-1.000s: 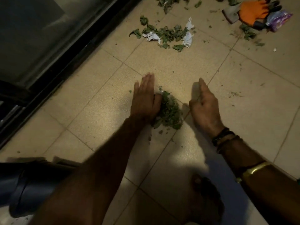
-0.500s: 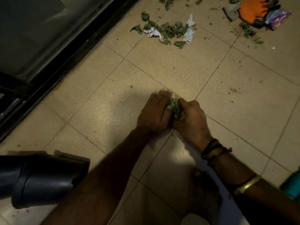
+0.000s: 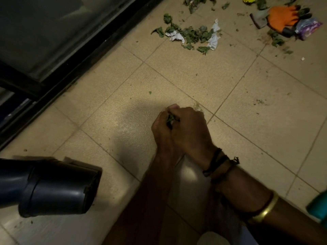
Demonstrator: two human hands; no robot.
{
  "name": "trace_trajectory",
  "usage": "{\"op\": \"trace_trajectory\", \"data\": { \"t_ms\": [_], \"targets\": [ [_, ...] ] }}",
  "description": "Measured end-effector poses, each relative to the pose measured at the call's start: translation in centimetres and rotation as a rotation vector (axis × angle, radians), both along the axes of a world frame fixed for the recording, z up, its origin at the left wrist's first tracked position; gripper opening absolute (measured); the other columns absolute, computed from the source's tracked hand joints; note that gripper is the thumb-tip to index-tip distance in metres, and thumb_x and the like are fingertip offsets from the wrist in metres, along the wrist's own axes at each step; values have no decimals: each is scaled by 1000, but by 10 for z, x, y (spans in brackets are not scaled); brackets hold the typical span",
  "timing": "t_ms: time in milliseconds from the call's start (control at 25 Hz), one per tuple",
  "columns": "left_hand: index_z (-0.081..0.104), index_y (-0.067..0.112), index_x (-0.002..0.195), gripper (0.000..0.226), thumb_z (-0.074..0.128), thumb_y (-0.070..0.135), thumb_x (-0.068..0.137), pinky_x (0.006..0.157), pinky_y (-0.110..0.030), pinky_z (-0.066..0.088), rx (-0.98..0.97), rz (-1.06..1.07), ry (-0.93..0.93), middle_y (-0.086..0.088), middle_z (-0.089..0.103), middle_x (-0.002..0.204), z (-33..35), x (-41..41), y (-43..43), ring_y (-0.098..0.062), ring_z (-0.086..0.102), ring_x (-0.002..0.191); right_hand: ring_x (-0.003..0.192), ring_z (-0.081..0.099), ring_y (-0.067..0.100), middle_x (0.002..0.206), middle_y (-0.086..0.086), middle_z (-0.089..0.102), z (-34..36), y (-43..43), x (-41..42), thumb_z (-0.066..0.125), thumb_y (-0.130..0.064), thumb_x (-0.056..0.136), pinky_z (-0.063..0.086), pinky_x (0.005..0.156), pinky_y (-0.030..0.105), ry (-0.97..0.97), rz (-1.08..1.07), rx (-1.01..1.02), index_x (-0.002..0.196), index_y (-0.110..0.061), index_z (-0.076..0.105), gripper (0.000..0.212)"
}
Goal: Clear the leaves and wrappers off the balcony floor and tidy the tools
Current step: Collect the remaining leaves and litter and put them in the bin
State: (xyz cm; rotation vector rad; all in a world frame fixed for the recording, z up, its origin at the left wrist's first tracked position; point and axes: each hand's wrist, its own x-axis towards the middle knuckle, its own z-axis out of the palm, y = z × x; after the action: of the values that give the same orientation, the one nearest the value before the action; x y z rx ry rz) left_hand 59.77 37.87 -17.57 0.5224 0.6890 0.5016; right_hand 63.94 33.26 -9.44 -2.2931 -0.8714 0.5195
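Looking down from head height at a beige tiled balcony floor (image 3: 194, 76). Nearest, in the lower left of the frame, a dark blue round plastic bin (image 3: 53, 190) lies on its side, its mouth apparently turned toward the middle of the frame. At the lower right edge a teal object (image 3: 318, 204) is cut off and cannot be identified. Two bare forearms rise from the bottom edge and meet at the centre; the right one wears a gold bangle (image 3: 265, 207) and black thread bands (image 3: 217, 163). The left hand (image 3: 161, 129) and right hand (image 3: 189, 128) are pressed together with fingers curled, gripping a small clump of green leaves (image 3: 170, 119) between them, low over the tile; only a sliver of green shows. Farther off, at the top centre, a loose scatter of green leaves (image 3: 192, 35) mixed with crumpled white paper wrappers (image 3: 214, 36) lies on the floor. In the upper right corner sit an orange and grey work glove (image 3: 283, 16) and, just beside it, a shiny purple wrapper (image 3: 308, 27), with more leaf bits around them. A black door frame (image 3: 99, 50) runs diagonally across the upper left. The step in hand looks like gathering one handful of leaves. The next move likely calls for carrying that handful, cupped so nothing spills, to the bin at lower left, then tackling the far pile.
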Motion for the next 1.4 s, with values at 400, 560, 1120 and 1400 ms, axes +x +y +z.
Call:
{"op": "trace_trajectory", "data": {
  "t_ms": [400,560,1120,1400],
  "targets": [
    [71,-2,102,30,47,16,101,94,-39,57,-457,255,-273,-15,71,101,35,-34,36,-27,71,95,103,68,4,120,-2,74,-20,-38,76,63,-29,94,57,97,33,2,-231,151,123,-19,73,32],
    [72,-3,102,32,46,17,101,92,-39,58,-427,280,-307,-16,70,103,41,-47,45,-28,71,96,156,10,20,168,5,15,-73,-47,55,34,-36,103,5,129,44,-47,133,-153,160,-12,25,63],
    [70,-2,107,33,46,19,101,93,-40,58,-472,335,-279,-16,70,106,33,-74,47,-28,70,100,157,5,26,168,13,16,-83,1,51,27,-30,102,4,128,49,-119,490,-114,159,-9,28,60],
    [70,-2,108,32,47,19,100,94,-39,57,-483,325,-267,-16,70,104,32,-75,45,-28,70,98,154,23,17,163,8,32,-74,-67,13,40,-19,107,20,127,36,-143,481,51,154,-7,39,48]
  ]
}}
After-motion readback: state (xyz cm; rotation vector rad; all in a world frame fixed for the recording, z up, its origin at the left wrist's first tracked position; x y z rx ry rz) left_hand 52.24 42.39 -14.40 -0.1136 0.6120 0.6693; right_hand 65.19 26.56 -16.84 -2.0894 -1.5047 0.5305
